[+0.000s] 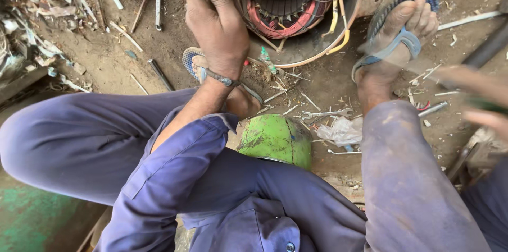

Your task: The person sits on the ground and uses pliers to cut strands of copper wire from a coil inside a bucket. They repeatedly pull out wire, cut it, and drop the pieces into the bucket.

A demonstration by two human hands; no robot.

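Note:
My left hand [214, 19] rests on the near rim of a round motor housing [317, 51], with its fingers hooked over the edge. Inside the housing sit red and copper wire windings [286, 16] with yellow sleeved leads. My right hand [476, 90] is at the right edge, blurred by motion, away from the housing. A dark green thing [489, 105] shows between its thumb and fingers; its kind cannot be made out. A cord bracelet circles my left wrist.
My feet in blue sandals [397, 24] flank the housing on dirt ground. A green metal cylinder [275, 138] lies under my legs. A spanner [325, 114], crumpled plastic [344, 130], rods and wire scraps litter the ground. A scrap pile [26, 24] lies far left.

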